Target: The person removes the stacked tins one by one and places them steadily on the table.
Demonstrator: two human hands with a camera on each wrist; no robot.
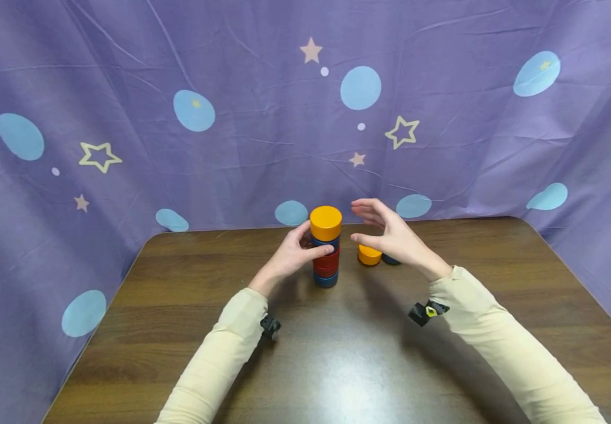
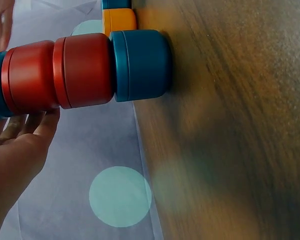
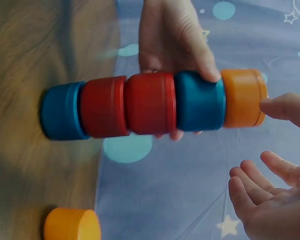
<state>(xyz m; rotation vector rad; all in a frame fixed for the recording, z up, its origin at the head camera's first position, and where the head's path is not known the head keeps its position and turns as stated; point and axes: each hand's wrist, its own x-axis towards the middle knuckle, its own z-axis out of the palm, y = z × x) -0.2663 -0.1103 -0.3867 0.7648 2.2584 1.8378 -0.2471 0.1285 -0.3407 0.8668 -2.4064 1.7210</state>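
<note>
Several round, lidded tins stand in one upright stack on the table. At its foot is a blue tin (image 3: pixel 64 111), with a red tin (image 3: pixel 104 107) and another red tin (image 3: pixel 152 102) above. Over these sit a second blue tin (image 3: pixel 200 102) and, on top, an orange tin (image 1: pixel 326 224). My left hand (image 1: pixel 291 254) holds the stack from the left around the upper blue tin, its thumb across the front and its fingers behind. To the right of the stack my right hand (image 1: pixel 385 235) is held in the air, fingers spread and holding nothing.
Behind the right hand, a loose orange tin (image 1: pixel 369 255) and a dark blue tin (image 1: pixel 391 259), mostly hidden, stand on the wooden table (image 1: pixel 337 353). A purple patterned curtain (image 1: pixel 263 129) hangs along the table's far edge. Each wrist carries a small black camera.
</note>
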